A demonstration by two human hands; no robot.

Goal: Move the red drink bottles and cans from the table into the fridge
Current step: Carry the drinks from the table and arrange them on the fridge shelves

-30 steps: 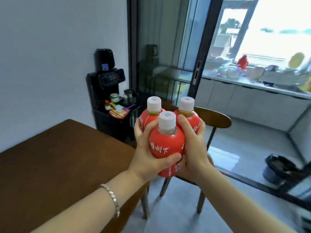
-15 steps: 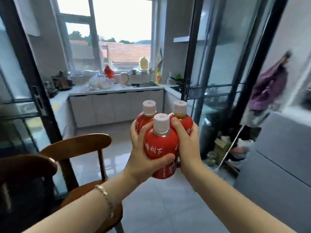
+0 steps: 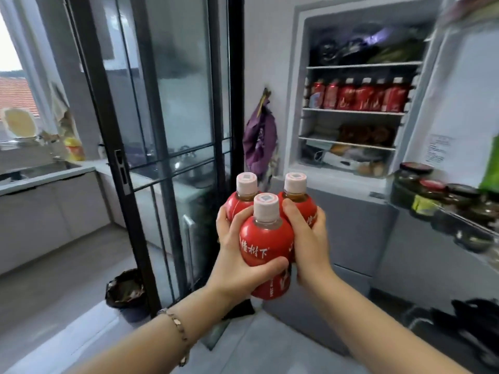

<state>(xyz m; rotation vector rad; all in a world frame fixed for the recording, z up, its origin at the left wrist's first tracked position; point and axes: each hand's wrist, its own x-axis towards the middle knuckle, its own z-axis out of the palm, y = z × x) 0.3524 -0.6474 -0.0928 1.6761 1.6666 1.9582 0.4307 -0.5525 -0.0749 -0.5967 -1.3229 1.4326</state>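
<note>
While three red bottles [image 3: 266, 247] sit bunched upright between my palms, in air before open fridge [image 3: 356, 228], grip matters. Full of liquid by look, so I judge cluster heavy; smooth rounded plastic, likely slippery, stiff enough to squeeze. Left hand [image 3: 232, 263] curls round front bottle [image 3: 267, 238], thumb across label; right hand [image 3: 307, 238] wraps right rear bottle [image 3: 312, 211], pressing all three together. Best hold: wide bellies, not caps. Middle shelf [image 3: 351, 112] already carries row of red drinks [image 3: 359, 97]. Door jars [image 3: 442, 195] close on right.
</note>
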